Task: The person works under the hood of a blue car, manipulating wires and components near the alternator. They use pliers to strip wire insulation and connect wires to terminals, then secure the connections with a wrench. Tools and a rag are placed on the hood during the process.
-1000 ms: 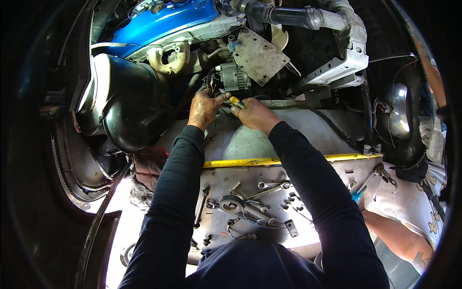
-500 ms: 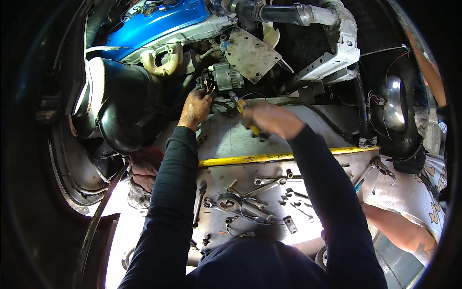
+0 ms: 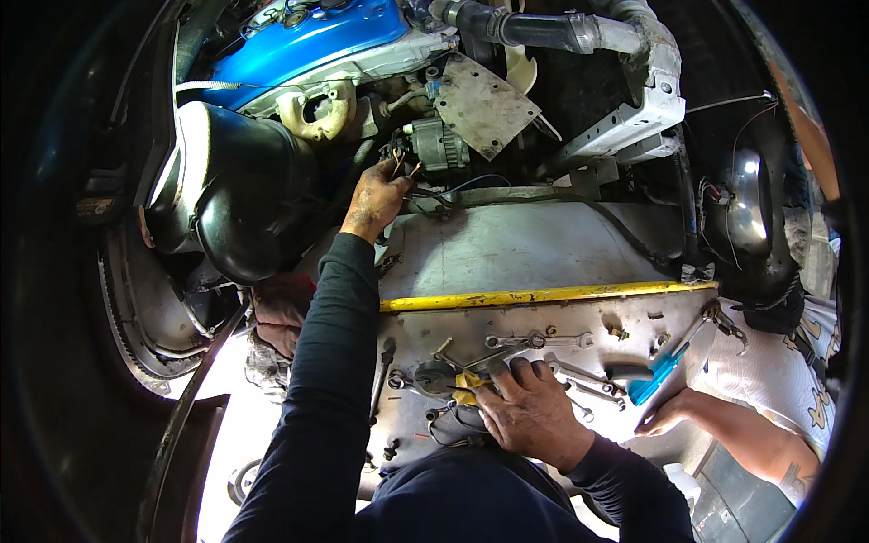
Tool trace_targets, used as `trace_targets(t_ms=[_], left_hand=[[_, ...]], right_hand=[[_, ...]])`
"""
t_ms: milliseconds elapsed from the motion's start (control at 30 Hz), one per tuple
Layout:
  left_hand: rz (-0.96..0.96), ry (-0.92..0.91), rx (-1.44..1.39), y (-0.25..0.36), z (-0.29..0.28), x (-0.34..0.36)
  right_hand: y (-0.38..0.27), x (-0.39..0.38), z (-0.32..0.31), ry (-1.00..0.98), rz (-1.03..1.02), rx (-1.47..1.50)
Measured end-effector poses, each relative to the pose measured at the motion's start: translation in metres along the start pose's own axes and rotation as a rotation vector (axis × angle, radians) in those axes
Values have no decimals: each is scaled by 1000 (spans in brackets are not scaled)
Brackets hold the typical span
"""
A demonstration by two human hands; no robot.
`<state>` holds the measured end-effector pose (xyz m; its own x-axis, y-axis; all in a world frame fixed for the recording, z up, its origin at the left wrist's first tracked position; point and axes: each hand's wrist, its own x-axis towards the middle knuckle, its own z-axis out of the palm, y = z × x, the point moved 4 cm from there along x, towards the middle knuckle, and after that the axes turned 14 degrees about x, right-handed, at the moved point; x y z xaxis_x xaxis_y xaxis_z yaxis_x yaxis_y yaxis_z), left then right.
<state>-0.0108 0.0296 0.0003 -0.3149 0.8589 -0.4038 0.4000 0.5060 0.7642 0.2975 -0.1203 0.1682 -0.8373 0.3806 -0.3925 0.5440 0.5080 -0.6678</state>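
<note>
My left hand (image 3: pixel 374 201) reaches up to the engine, its fingers closed on thin wires (image 3: pixel 398 163) with bare copper-coloured ends, just beside the alternator (image 3: pixel 438 145). My right hand (image 3: pixel 536 414) is low over the metal panel, back of the hand upward and fingers bent. Yellow-handled pliers (image 3: pixel 465 387) show at its thumb and fingertips; most of the tool is hidden under the hand. A roll of tape (image 3: pixel 434 378) lies just left of the pliers. Wrenches (image 3: pixel 543 341) and small hardware lie around the right hand.
A yellow bar (image 3: pixel 543 296) crosses the panel (image 3: pixel 543 235). Behind it sit the blue engine cover (image 3: pixel 312 41), a flat metal plate (image 3: pixel 487 107) and a grey bracket (image 3: pixel 625 118). At right, another person's hand (image 3: pixel 668 412) is close to a turquoise-handled tool (image 3: pixel 656 378).
My right hand has come down from the alternator area to the tools on the panel, carrying the yellow-handled pliers. The left hand stays at the wires. The other person's hand now shows more.
</note>
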Motion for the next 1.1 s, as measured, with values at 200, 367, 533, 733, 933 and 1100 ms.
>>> trace_targets(t_ms=[200, 367, 533, 733, 933, 1100], left_hand=[[49, 2, 96, -3, -1, 5], [64, -24, 124, -4, 1, 4], [42, -43, 167, 4, -1, -1], [21, -71, 242, 8, -4, -3], [27, -54, 259, 10, -5, -5], [45, -57, 249, 10, -4, -3]], right_hand=[[-2, 11, -26, 30, -134, -94], [64, 156, -109, 773, -362, -117], [128, 300, -105, 482, -360, 89], [143, 323, -111, 169, -158, 347], [147, 331, -104, 233, -164, 756], [142, 335, -109, 109, -258, 404]])
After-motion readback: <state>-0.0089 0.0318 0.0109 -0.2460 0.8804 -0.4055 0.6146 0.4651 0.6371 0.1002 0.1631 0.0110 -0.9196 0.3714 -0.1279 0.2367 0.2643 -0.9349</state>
